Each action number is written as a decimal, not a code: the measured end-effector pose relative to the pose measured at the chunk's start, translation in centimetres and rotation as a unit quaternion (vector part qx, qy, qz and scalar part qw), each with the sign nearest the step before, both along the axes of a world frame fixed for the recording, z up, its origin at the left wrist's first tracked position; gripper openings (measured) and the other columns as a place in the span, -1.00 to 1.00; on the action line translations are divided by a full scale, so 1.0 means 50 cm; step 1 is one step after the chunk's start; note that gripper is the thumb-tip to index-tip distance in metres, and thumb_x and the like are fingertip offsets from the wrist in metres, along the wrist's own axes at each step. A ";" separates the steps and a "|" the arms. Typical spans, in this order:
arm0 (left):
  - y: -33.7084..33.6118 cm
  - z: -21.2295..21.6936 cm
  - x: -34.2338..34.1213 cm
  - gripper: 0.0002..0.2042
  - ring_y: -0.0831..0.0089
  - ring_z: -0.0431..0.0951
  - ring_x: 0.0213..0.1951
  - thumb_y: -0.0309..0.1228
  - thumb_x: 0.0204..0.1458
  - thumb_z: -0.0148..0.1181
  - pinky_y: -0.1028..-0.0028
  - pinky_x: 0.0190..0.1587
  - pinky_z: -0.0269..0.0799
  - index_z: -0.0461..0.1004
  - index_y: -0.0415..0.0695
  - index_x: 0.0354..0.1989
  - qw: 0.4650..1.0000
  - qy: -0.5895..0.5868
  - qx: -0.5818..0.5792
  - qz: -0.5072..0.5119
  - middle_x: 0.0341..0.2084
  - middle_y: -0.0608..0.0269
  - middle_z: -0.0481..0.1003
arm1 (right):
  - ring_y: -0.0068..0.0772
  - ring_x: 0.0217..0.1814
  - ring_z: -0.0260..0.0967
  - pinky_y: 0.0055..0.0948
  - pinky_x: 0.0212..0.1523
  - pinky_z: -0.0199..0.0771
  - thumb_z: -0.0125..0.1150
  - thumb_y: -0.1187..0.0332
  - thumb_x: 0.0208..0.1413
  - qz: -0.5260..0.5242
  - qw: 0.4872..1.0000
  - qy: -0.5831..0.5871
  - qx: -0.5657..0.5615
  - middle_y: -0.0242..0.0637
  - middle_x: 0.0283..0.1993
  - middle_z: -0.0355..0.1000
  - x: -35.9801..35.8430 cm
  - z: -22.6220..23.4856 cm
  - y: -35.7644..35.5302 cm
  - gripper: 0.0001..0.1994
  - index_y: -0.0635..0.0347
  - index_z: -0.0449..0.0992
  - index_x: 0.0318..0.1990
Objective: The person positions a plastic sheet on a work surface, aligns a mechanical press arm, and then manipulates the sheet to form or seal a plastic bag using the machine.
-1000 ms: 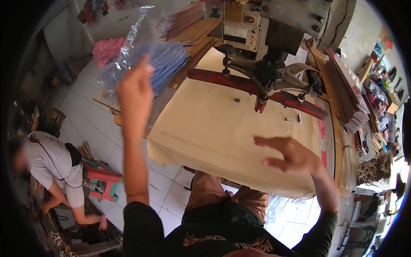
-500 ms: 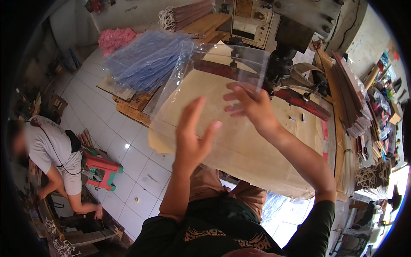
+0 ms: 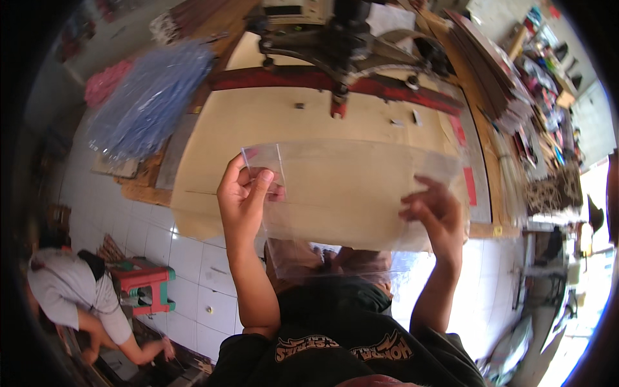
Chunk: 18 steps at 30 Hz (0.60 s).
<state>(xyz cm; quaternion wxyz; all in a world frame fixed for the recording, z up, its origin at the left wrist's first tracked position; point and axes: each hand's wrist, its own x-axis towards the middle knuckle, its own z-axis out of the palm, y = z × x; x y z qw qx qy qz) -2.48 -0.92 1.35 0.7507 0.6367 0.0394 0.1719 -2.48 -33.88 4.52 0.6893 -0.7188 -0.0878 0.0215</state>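
A clear plastic pouch (image 3: 342,187) with a strip along its left side spreads out in front of me, above the table. My left hand (image 3: 248,193) is closed on its left edge, thumb on top and fingers showing through the film. At the pouch's right part is my right hand (image 3: 438,216), its fingers bent, apart and slightly blurred; whether they touch the film I cannot make out. Beneath lies a wide tan sheet (image 3: 213,148) covering the work table. A red press bar (image 3: 290,78) crosses above its far part, under a dark metal machine head (image 3: 345,51).
A stack of bluish clear plastic pouches (image 3: 155,90) lies at the left, beside a pink bundle (image 3: 106,84). Small metal pieces (image 3: 417,117) rest on the tan sheet. Brown folded stacks (image 3: 483,58) stand at the right. A person (image 3: 84,297) bends near a red-green stool (image 3: 145,284).
The pouch has come down off the far side toward me. My left hand has closed on its left edge, while my right hand has moved right and nearer. The view has shifted.
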 end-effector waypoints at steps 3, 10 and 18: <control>-0.008 -0.023 0.003 -0.49 0.50 0.64 -0.28 -0.52 0.25 0.27 0.49 -0.37 0.66 0.29 -0.28 0.35 0.999 -0.008 0.027 0.022 -0.18 0.12 0.61 | -0.42 -0.25 0.62 -0.50 -0.19 0.65 0.24 0.56 0.30 -0.140 0.989 -0.040 0.028 -0.18 -0.11 0.60 0.020 -0.009 0.014 -0.64 0.42 0.48 0.22; -0.029 -0.012 0.005 -0.44 0.54 0.56 -0.18 -0.58 0.23 0.26 0.50 -0.12 0.59 0.27 -0.24 0.41 0.996 -0.035 0.067 0.040 -0.28 0.27 0.49 | -0.46 -0.27 0.62 -0.52 -0.24 0.67 0.30 0.59 0.24 -0.247 0.962 -0.117 0.003 -0.21 -0.16 0.61 0.053 -0.046 0.010 -0.62 0.41 0.51 0.21; 0.014 -0.041 0.009 -0.53 0.56 0.56 -0.13 -0.61 0.21 0.29 0.53 -0.05 0.56 0.40 -0.27 0.31 0.991 -0.050 0.119 0.046 -0.17 0.26 0.50 | -0.45 -0.13 0.61 -0.51 -0.16 0.64 0.41 0.65 0.07 -0.315 0.888 -0.292 -0.161 -0.23 -0.15 0.63 0.062 -0.049 0.034 -0.75 0.29 0.67 -0.07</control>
